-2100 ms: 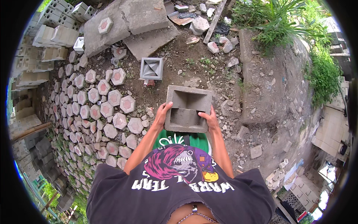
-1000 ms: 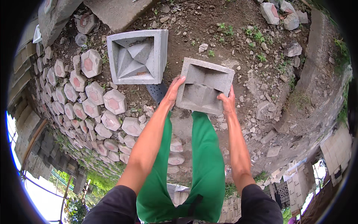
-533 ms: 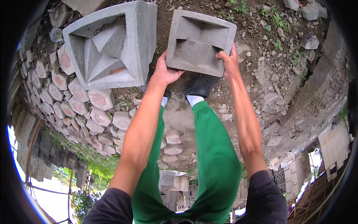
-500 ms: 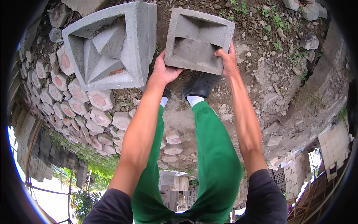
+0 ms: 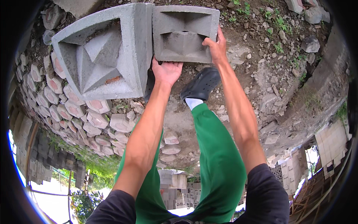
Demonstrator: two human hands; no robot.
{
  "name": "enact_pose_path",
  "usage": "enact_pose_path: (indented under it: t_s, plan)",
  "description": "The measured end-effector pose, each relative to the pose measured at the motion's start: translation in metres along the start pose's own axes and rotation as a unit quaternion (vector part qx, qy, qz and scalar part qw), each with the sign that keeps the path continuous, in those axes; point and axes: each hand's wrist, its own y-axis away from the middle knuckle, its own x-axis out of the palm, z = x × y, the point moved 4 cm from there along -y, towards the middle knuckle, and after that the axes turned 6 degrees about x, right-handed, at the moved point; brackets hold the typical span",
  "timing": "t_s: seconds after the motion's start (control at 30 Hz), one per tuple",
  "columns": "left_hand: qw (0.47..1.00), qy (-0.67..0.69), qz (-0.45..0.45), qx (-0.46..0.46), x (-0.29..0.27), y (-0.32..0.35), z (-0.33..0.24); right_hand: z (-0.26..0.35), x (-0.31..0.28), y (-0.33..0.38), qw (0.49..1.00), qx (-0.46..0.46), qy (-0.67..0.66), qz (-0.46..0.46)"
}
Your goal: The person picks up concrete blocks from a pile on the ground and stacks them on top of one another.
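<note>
You have a square grey concrete block with a recessed, stepped hollow [image 5: 184, 33] gripped between both hands. Your left hand [image 5: 166, 71] is cupped under its near edge, palm up with the fingers curled against the underside; your right hand [image 5: 215, 46] is clamped on the right side, thumb over the face and fingers wrapped round the rim. Both hands are closed on the block and carrying its weight.

Just left of your left hand, a larger grey concrete block with a star-shaped relief [image 5: 100, 56] lies on the dirt ground [image 5: 261, 67], and the block you hold appears to touch its right edge. Your black clog shoe [image 5: 201, 85] sits directly beneath your hands, near the block's lower edge.

The risks, as I judge them: your left fingers lie under the block, so lowering it flat could pinch them against the ground. A slip would drop it onto your foot. The loose stones [image 5: 309, 44] beyond your right hand may leave it rocking, and knocking the two blocks together could chip their edges.
</note>
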Motion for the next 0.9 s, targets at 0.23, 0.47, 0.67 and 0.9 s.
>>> enact_pose_path:
  t_s: [0.23,0.47,0.67,0.9]
  plan:
    - [0.999,0.004,0.03,0.029,0.009,-0.01,0.009,0.0,0.003,-0.021,0.998,-0.048,0.03,-0.038]
    - [0.989,-0.09,-0.057,0.103,0.012,-0.004,0.015,0.006,0.005,-0.015,0.956,-0.042,0.244,-0.156]
    - [0.919,-0.326,-0.032,0.22,0.009,-0.009,-0.001,0.007,0.013,-0.009,0.959,0.004,0.242,-0.145]
    - [0.915,-0.367,-0.064,0.154,0.022,-0.013,-0.009,0.0,0.006,-0.018,0.959,0.01,0.255,-0.126]
